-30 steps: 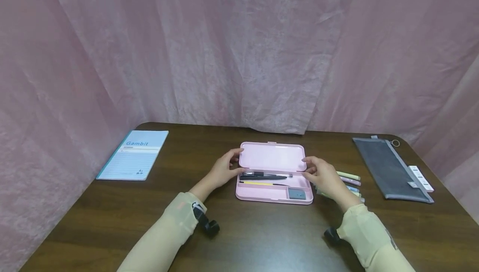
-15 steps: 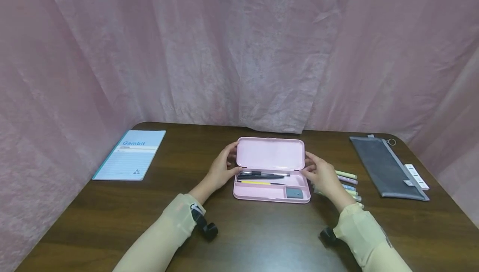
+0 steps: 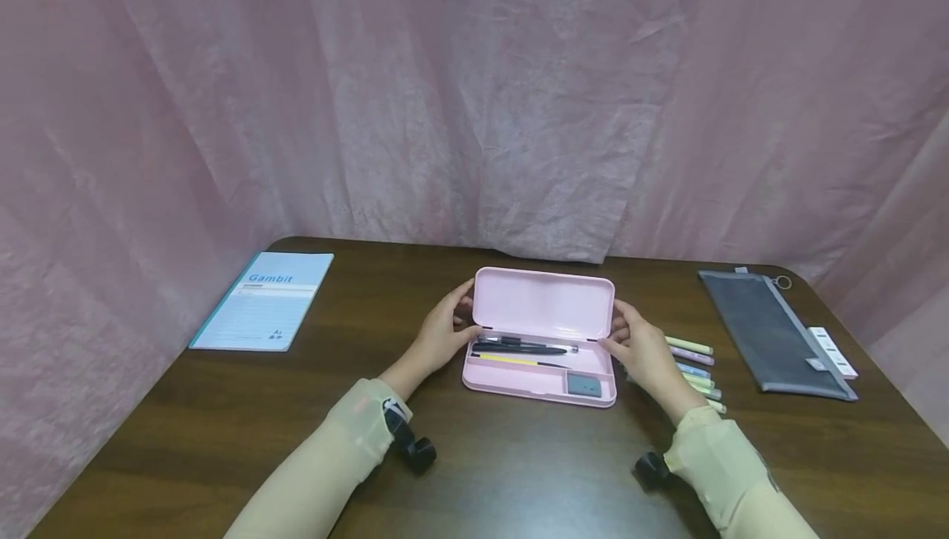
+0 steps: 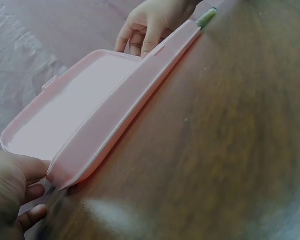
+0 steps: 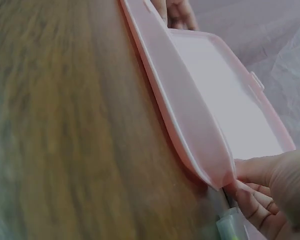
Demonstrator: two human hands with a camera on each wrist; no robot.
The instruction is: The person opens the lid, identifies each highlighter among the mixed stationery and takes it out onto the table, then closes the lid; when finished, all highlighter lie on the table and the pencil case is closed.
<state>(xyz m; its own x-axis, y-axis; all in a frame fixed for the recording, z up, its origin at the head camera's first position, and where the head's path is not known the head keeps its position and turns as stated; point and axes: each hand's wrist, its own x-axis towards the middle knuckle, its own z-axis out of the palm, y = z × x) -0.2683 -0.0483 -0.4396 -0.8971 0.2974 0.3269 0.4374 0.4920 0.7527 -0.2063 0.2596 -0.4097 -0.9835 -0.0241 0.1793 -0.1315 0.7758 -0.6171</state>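
Note:
In the head view a pink pencil case (image 3: 504,383) lies on the table, its lid (image 3: 544,304) raised at the far side. Inside are dark pens (image 3: 519,349), a thin yellow-and-black stick (image 3: 511,359) and a grey-blue block (image 3: 584,384) in the small right compartment. My left hand (image 3: 437,339) holds the left end, thumb near the hinge and a finger at the lid's edge. At the other end, my right hand (image 3: 643,353) grips in a similar way. The right wrist view shows its thumb and fingers (image 5: 250,200) at the case's corner.
Several pastel markers (image 3: 691,355) lie beside my right hand. Further right are a grey zip pouch (image 3: 774,333) and a white strip-like item (image 3: 834,351) partly under it. A light-blue notebook (image 3: 263,304) lies at the left. Pink curtain (image 3: 474,110) hangs behind the table.
The lid has tilted up from lying further back to standing more upright. Both hands have moved with it, fingers rising along its sides. The case's contents look unmoved.

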